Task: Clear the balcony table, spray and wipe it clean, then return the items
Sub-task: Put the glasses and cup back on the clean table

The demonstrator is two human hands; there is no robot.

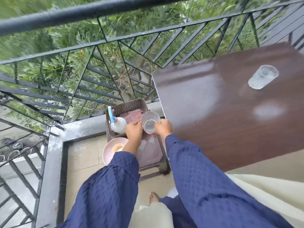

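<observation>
The right hand grip holds the glass bowl; the left hand grip we cannot tell. We judge the crowded stool could spill it.

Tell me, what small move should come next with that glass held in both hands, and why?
Probably set the clear glass down on the stool beside the basket: the left hand and right hand both hold it low over the stool, and a second glass waits on the table.

2 glasses, 1 spray btl, 1 plate
</observation>
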